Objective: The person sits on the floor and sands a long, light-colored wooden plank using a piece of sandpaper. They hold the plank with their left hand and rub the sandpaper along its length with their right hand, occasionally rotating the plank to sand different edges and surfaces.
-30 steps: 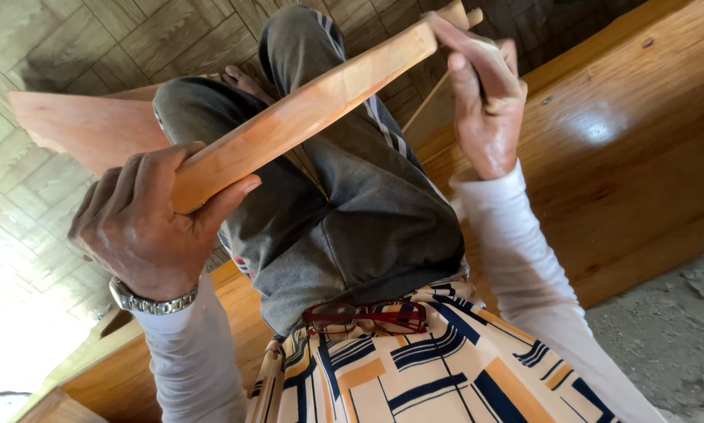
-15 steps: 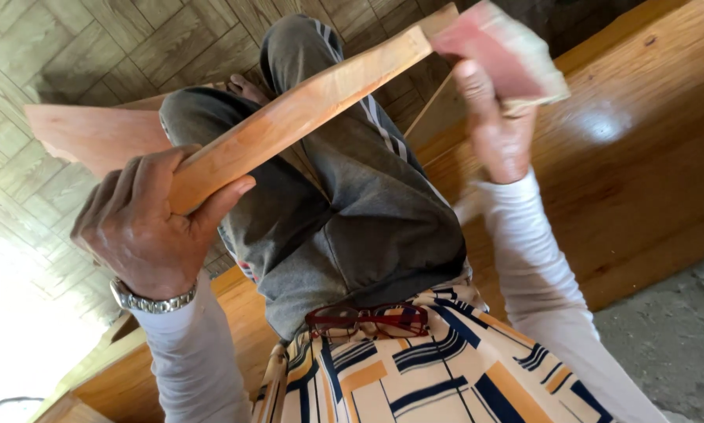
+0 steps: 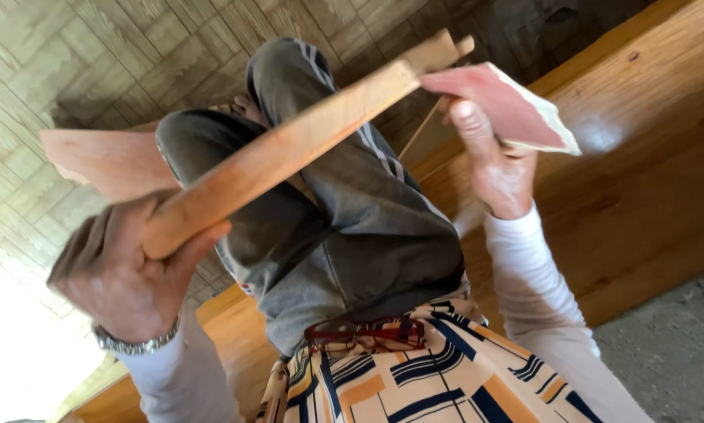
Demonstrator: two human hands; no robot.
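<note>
Wooden slat under reddish sandpaper

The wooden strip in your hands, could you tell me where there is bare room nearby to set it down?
Bare polished wood lies right of the right hand holding the red sheet, and woven matting above the left hand gripping the wooden strip. The lap under the grey trousers is crowded.

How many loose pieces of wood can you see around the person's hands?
2. One long wooden strip is gripped at its near end by the left hand, the right hand at its far end. A flat board lies behind the knee. Others may be hidden.
</note>
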